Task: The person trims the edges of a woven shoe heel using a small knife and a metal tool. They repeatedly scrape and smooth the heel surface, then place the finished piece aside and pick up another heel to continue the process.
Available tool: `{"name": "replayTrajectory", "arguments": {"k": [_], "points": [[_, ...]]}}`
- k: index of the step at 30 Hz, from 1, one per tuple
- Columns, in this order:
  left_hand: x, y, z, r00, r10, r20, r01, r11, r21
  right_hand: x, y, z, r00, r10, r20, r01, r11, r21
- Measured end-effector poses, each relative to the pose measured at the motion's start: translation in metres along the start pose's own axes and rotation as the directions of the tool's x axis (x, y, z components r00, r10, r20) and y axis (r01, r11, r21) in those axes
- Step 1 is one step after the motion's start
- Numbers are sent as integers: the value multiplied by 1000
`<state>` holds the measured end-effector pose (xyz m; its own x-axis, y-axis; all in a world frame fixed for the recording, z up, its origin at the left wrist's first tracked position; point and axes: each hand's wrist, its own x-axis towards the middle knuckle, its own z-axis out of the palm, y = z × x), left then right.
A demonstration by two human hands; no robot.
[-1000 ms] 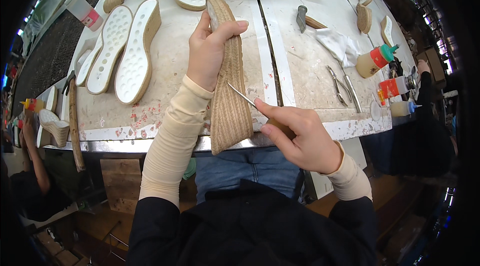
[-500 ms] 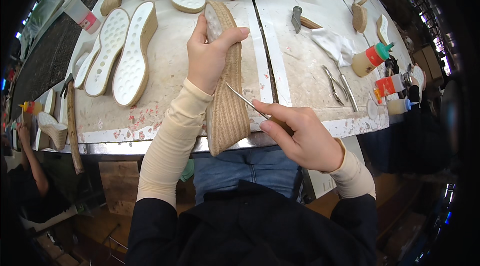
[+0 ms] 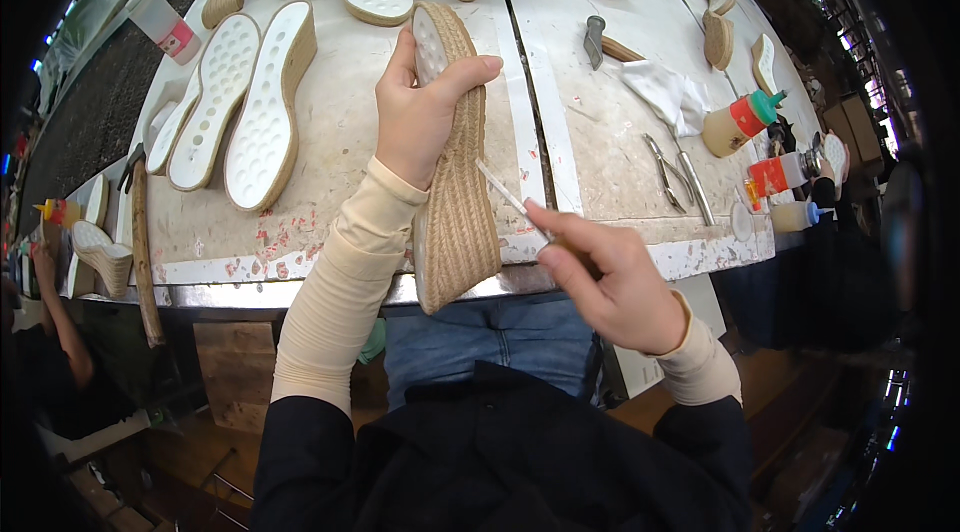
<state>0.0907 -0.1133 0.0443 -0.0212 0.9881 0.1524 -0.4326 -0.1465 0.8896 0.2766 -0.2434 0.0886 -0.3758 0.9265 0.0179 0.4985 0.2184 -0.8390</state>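
My left hand (image 3: pixel 418 117) grips a wedge shoe sole (image 3: pixel 460 207) by its toe end, thumb across the woven rope side and fingers behind the white dimpled face. The sole stands on edge over the table's front edge, heel end toward me. In my right hand (image 3: pixel 620 277) is an awl (image 3: pixel 510 197), a thin pointed metal shaft with its handle mostly hidden in my closed fingers. Its tip lies at the right edge of the rope side, near the sole's middle; whether it touches cannot be made out.
White-faced wedge soles (image 3: pixel 265 112) lie at the left and back. A hammer (image 3: pixel 140 242) rests at the left edge. On the right are a second hammer (image 3: pixel 597 42), a white cloth (image 3: pixel 668 92), pliers (image 3: pixel 668 172), a metal rod (image 3: pixel 695 187) and glue bottles (image 3: pixel 740 124). Another person's arm (image 3: pixel 62 312) shows far left.
The awl has moved right and slightly up, from the middle of the rope side to its right edge. My right hand shifted with it; my left hand and the sole stay nearly still.
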Motion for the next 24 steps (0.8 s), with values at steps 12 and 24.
{"name": "replayTrajectory", "arguments": {"k": [12, 24], "points": [[5, -2, -4, 993, 114, -25, -105, 967, 232, -2, 17, 3, 977, -155, -145, 141, 985, -102], [4, 20, -17, 795, 292, 532, -586, 594, 551, 11, 6, -4, 949, -232, -216, 201, 967, -156]]}}
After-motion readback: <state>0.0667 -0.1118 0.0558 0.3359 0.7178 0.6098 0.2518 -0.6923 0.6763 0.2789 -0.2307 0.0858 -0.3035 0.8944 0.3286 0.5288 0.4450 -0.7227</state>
